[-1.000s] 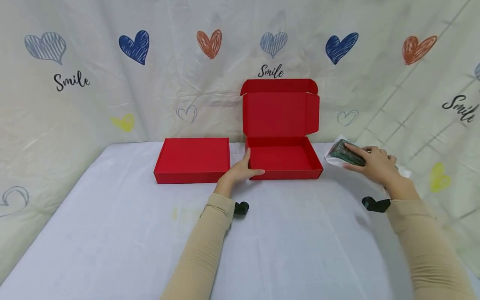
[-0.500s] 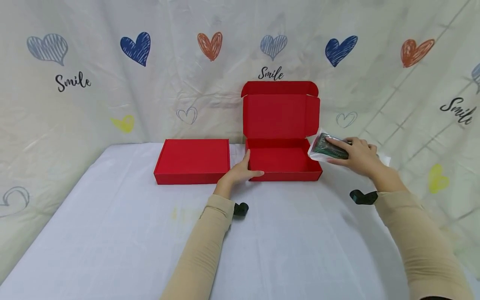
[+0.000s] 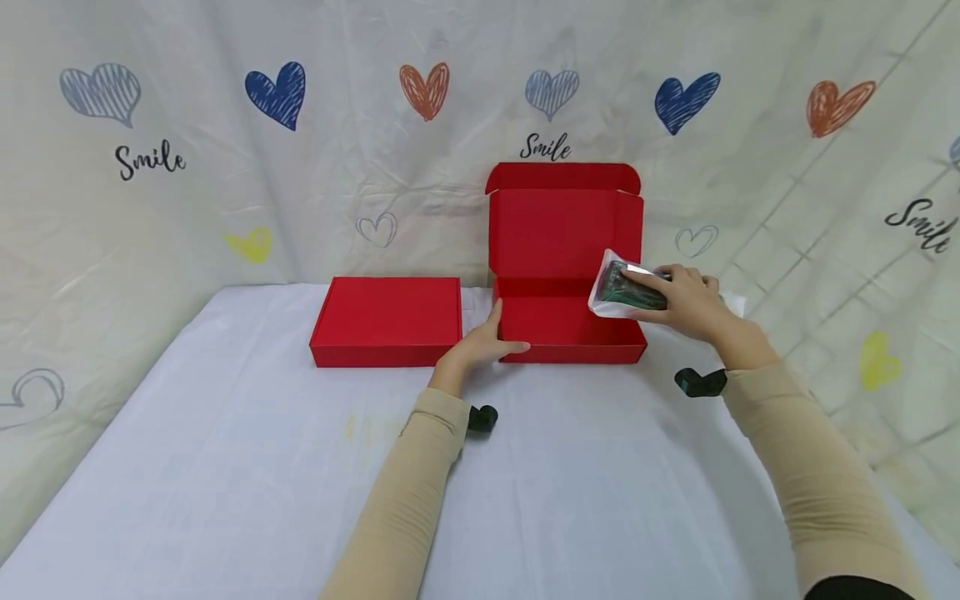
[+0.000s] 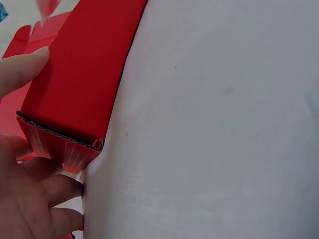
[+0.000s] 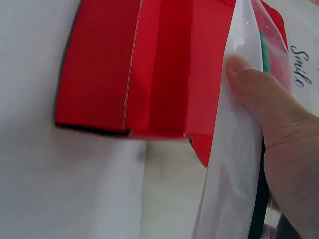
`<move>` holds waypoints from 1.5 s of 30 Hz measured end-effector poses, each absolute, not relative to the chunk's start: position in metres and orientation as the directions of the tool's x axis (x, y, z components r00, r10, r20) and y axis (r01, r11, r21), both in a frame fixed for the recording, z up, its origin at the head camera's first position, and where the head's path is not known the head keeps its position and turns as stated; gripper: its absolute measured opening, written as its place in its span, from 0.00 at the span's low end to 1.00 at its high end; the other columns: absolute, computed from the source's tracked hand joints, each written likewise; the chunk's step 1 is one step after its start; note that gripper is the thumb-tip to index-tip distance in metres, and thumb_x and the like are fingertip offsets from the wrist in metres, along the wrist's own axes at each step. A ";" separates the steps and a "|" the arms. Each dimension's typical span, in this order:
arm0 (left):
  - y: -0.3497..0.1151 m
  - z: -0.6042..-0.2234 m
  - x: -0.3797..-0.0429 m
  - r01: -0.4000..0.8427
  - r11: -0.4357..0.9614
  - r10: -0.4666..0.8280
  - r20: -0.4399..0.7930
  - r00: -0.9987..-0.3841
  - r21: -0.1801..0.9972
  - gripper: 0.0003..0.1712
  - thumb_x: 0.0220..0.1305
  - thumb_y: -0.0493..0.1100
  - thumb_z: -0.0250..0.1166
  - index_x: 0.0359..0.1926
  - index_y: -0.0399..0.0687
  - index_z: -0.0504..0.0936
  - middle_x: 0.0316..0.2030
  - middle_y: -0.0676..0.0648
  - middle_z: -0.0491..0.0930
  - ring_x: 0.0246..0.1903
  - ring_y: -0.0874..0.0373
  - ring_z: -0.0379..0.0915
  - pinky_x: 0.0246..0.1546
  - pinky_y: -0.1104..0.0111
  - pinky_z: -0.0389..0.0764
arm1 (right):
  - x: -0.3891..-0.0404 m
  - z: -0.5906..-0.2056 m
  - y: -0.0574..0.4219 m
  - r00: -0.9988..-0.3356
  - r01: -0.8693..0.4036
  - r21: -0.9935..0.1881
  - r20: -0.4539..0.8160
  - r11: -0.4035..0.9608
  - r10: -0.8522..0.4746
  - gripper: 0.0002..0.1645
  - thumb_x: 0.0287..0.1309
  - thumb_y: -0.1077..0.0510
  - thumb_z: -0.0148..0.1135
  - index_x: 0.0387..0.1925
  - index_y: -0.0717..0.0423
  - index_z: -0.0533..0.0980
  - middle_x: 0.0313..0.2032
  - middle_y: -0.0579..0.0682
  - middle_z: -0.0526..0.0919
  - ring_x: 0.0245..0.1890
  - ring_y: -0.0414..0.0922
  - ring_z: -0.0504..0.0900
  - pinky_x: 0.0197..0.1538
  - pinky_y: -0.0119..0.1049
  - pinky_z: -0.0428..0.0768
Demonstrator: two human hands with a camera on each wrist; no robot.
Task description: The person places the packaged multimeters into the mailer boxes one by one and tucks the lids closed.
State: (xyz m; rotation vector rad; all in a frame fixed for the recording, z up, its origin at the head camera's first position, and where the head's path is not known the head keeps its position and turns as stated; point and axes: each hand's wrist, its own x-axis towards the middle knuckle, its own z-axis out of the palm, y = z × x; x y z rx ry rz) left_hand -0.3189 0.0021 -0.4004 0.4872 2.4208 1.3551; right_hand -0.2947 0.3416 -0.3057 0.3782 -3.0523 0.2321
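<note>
An open red cardboard box [image 3: 555, 321] stands on the table with its lid raised at the back. At the box's left front corner, my left hand [image 3: 480, 342] holds it, thumb on the front wall and fingers along the left side. My right hand [image 3: 693, 304] grips a clear-and-white plastic packet [image 3: 628, 287] with something dark green inside. The packet hangs tilted above the right part of the box, in front of the lid. In the right wrist view, my thumb presses the white face of the packet [image 5: 232, 144]. What the green content is cannot be made out.
A closed red box [image 3: 386, 321] lies just left of the open one. White cloth covers the table [image 3: 585, 475]. Behind it hangs a curtain [image 3: 315, 192] printed with hearts and the word Smile.
My right hand has carried the packet leftward, from beside the open box to above its right part. My left hand has stayed at the box's corner.
</note>
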 end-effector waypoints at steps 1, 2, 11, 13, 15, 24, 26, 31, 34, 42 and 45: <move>0.002 -0.400 -0.319 0.136 0.489 0.443 -0.111 -0.889 0.862 0.63 0.63 0.55 0.70 0.83 0.55 0.34 0.80 0.44 0.46 0.74 0.43 0.51 0.67 0.43 0.67 | -0.297 -0.306 0.339 -0.967 -0.252 -0.142 0.077 0.957 -0.243 0.49 0.62 0.46 0.71 0.78 0.51 0.60 0.65 0.75 0.59 0.63 0.72 0.58 0.62 0.75 0.53; 0.002 -0.400 -0.319 0.134 0.489 0.442 -0.112 -0.890 0.862 0.63 0.63 0.55 0.70 0.83 0.55 0.34 0.80 0.44 0.46 0.74 0.43 0.51 0.67 0.43 0.67 | -0.299 -0.307 0.336 -0.966 -0.257 -0.140 0.078 0.956 -0.248 0.48 0.61 0.46 0.71 0.78 0.50 0.61 0.65 0.75 0.60 0.63 0.72 0.58 0.62 0.75 0.54; 0.003 -0.400 -0.322 0.131 0.485 0.434 -0.108 -0.894 0.865 0.63 0.63 0.55 0.70 0.83 0.55 0.35 0.79 0.43 0.50 0.73 0.44 0.54 0.65 0.46 0.71 | -0.314 -0.315 0.314 -0.955 -0.295 -0.130 0.069 0.947 -0.288 0.47 0.61 0.46 0.72 0.77 0.47 0.63 0.66 0.73 0.62 0.64 0.70 0.59 0.63 0.72 0.56; 0.003 -0.401 -0.322 0.127 0.482 0.434 -0.110 -0.894 0.867 0.63 0.62 0.54 0.70 0.83 0.55 0.35 0.79 0.43 0.51 0.72 0.43 0.54 0.64 0.46 0.72 | -0.317 -0.317 0.309 -0.952 -0.306 -0.135 0.070 0.943 -0.298 0.47 0.61 0.46 0.72 0.77 0.47 0.62 0.66 0.73 0.62 0.65 0.69 0.58 0.64 0.72 0.55; 0.004 -0.402 -0.321 0.124 0.481 0.435 -0.114 -0.893 0.868 0.63 0.63 0.54 0.70 0.83 0.55 0.35 0.79 0.43 0.51 0.72 0.43 0.54 0.64 0.47 0.73 | -0.320 -0.318 0.304 -0.948 -0.317 -0.136 0.069 0.939 -0.310 0.47 0.61 0.46 0.72 0.78 0.46 0.62 0.66 0.72 0.62 0.65 0.69 0.59 0.65 0.72 0.55; 0.004 -0.405 -0.322 0.122 0.473 0.439 -0.114 -0.891 0.873 0.63 0.63 0.55 0.70 0.83 0.55 0.35 0.79 0.44 0.49 0.73 0.44 0.53 0.64 0.46 0.72 | -0.329 -0.322 0.281 -0.924 -0.381 -0.080 0.070 0.921 -0.376 0.51 0.56 0.49 0.76 0.78 0.43 0.62 0.66 0.68 0.64 0.66 0.65 0.60 0.66 0.70 0.58; 0.004 -0.404 -0.323 0.125 0.478 0.441 -0.115 -0.890 0.870 0.63 0.63 0.55 0.70 0.83 0.56 0.35 0.80 0.44 0.48 0.74 0.44 0.52 0.65 0.46 0.71 | -0.332 -0.323 0.277 -0.919 -0.393 -0.083 0.070 0.916 -0.388 0.51 0.56 0.49 0.77 0.78 0.43 0.63 0.67 0.67 0.63 0.66 0.64 0.60 0.66 0.70 0.58; 0.003 -0.403 -0.325 0.137 0.506 0.441 -0.119 -0.889 0.852 0.63 0.64 0.56 0.69 0.83 0.54 0.34 0.80 0.44 0.47 0.75 0.44 0.51 0.68 0.45 0.67 | -0.340 -0.328 0.269 -0.914 -0.406 -0.091 0.062 0.909 -0.402 0.51 0.55 0.48 0.77 0.77 0.40 0.64 0.67 0.67 0.63 0.68 0.64 0.59 0.68 0.69 0.55; 0.003 -0.402 -0.325 0.140 0.516 0.440 -0.121 -0.890 0.845 0.63 0.64 0.56 0.69 0.83 0.54 0.34 0.80 0.44 0.47 0.74 0.44 0.52 0.67 0.45 0.68 | -0.343 -0.331 0.265 -0.911 -0.413 -0.087 0.057 0.907 -0.409 0.51 0.55 0.48 0.78 0.77 0.40 0.64 0.67 0.66 0.64 0.68 0.63 0.60 0.69 0.69 0.55; 0.004 -0.402 -0.324 0.131 0.502 0.437 -0.120 -0.891 0.855 0.64 0.63 0.53 0.71 0.83 0.55 0.34 0.81 0.44 0.46 0.76 0.44 0.49 0.67 0.45 0.69 | -0.349 -0.336 0.257 -0.891 -0.454 -0.079 0.051 0.887 -0.452 0.53 0.52 0.47 0.80 0.77 0.41 0.64 0.68 0.66 0.65 0.68 0.63 0.61 0.69 0.68 0.57; 0.003 -0.403 -0.324 0.134 0.506 0.436 -0.118 -0.892 0.852 0.63 0.63 0.54 0.70 0.83 0.54 0.34 0.80 0.44 0.46 0.75 0.44 0.50 0.67 0.45 0.69 | -0.353 -0.338 0.254 -0.881 -0.473 -0.063 0.051 0.879 -0.471 0.53 0.52 0.46 0.79 0.77 0.40 0.64 0.68 0.66 0.65 0.68 0.63 0.61 0.69 0.67 0.58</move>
